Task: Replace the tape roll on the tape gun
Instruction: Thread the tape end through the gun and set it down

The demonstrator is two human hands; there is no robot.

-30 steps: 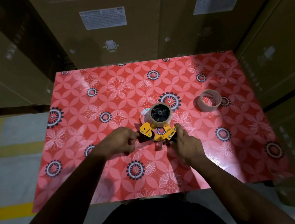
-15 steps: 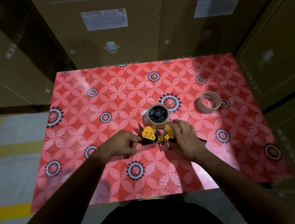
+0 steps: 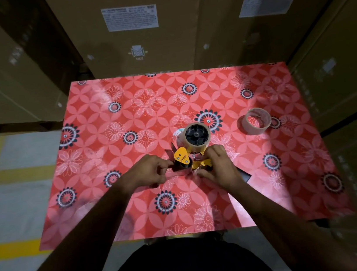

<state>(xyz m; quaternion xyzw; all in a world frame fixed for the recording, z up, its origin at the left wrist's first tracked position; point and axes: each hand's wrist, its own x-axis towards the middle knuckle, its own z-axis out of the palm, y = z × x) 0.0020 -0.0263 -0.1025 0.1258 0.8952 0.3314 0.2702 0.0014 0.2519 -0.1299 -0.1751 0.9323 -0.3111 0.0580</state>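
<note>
1. The tape gun (image 3: 190,156) lies on its side on the red flowered table (image 3: 119,208), near the middle, just in front of me.
2. A roll (image 3: 197,136) sits on the gun's black hub, at the gun's far end.
3. My left hand (image 3: 149,171) is at the gun's left side — fingers curled in, tips pinched narrow at the black roller under the yellow plate. I cannot tell whether they grip tape or only the gun.
4. My right hand (image 3: 217,167) covers the gun's right side, fingers bent close on the yellow frame and holding it down.
5. The gun's black handle pokes out past my right wrist.
6. A spare ring (image 3: 255,121) of tape — thin, nearly a bare core — rests flat on the table to the right, well apart from the gun.
7. Brown boxes (image 3: 134,26) stand behind the table.
</note>
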